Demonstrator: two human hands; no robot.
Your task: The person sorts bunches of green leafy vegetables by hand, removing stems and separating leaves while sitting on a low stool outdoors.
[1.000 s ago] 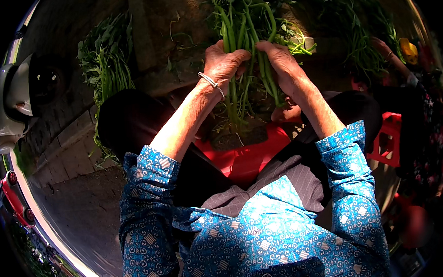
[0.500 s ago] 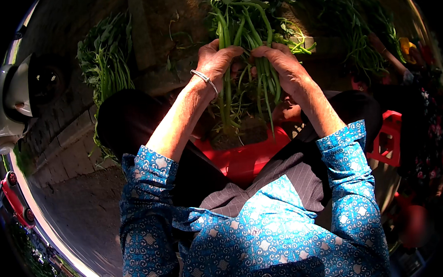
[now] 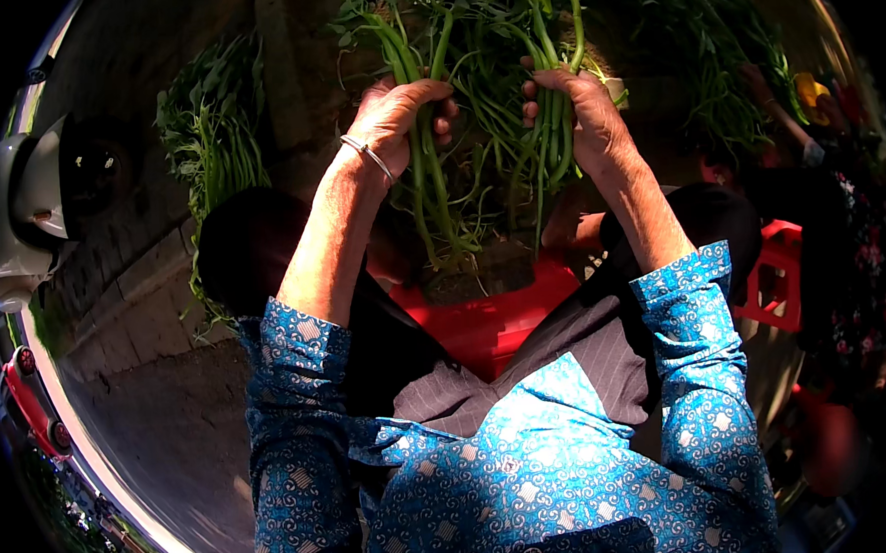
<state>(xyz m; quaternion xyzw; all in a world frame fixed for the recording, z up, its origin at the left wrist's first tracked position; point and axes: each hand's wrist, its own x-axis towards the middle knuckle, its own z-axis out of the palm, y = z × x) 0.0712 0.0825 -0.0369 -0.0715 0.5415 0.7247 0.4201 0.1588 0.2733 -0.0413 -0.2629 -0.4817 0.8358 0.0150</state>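
My left hand [image 3: 387, 121], a bracelet on its wrist, is closed round a bunch of long-stemmed leafy greens [image 3: 435, 192], with leaves at the top and thin roots trailing below. A hand's width to the right, my right hand [image 3: 587, 109] grips a second bunch of greens [image 3: 554, 149], its stems hanging down and one thick stem arching above. Between the two bunches, looser green stems [image 3: 490, 114] lie tangled, partly in shadow. Where the stems pass inside my fingers, they are hidden.
A red plastic stool [image 3: 481, 325] shows between my knees. Heaps of greens lie at the left [image 3: 217, 128] and right [image 3: 719, 92]. Another person's forearm [image 3: 783, 118] reaches in beside the right heap, near a second red stool [image 3: 776, 279]. A pale vehicle [image 3: 43, 202] stands far left.
My hands, close together before, have moved apart; the left has gone left and the right slightly right. The greens between them have parted into two bunches.
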